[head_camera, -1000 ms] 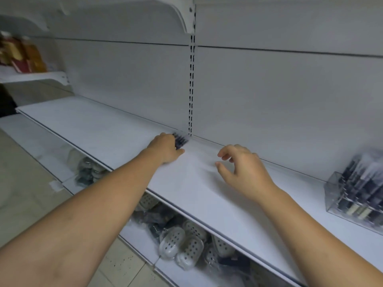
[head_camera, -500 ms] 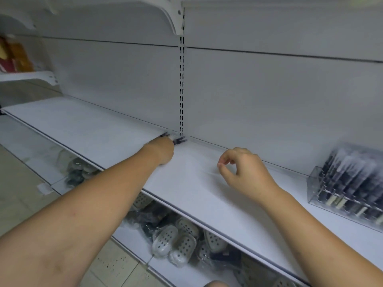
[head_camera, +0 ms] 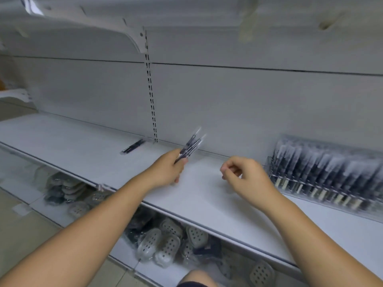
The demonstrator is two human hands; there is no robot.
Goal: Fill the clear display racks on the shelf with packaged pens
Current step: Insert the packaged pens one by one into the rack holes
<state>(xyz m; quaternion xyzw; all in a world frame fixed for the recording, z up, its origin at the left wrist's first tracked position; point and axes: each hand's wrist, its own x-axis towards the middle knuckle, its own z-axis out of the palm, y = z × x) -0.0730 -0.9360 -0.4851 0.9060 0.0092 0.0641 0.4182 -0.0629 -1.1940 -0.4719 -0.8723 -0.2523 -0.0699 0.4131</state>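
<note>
My left hand [head_camera: 166, 170] grips a small bundle of packaged pens [head_camera: 191, 146], dark pens in clear wrappers, held above the white shelf [head_camera: 203, 195] and pointing up to the right. More packaged pens [head_camera: 133, 146] lie on the shelf by the back wall, left of the slotted upright. My right hand [head_camera: 245, 179] hovers over the shelf with fingers loosely curled and holds nothing. A clear display rack [head_camera: 327, 175] at the right stands packed with upright packaged pens, blurred.
A slotted upright [head_camera: 151, 100] runs up the back panel under a white shelf bracket [head_camera: 132, 41]. The lower shelf holds bagged perforated plastic dishes [head_camera: 165, 241]. Tiled floor [head_camera: 24, 228] lies at lower left. A knee [head_camera: 196, 279] shows at the bottom edge.
My left hand picked up a bundle of pens from the pile by the upright and lifted it rightward. Some pens stayed on the shelf. The view swung right, showing more of the rack.
</note>
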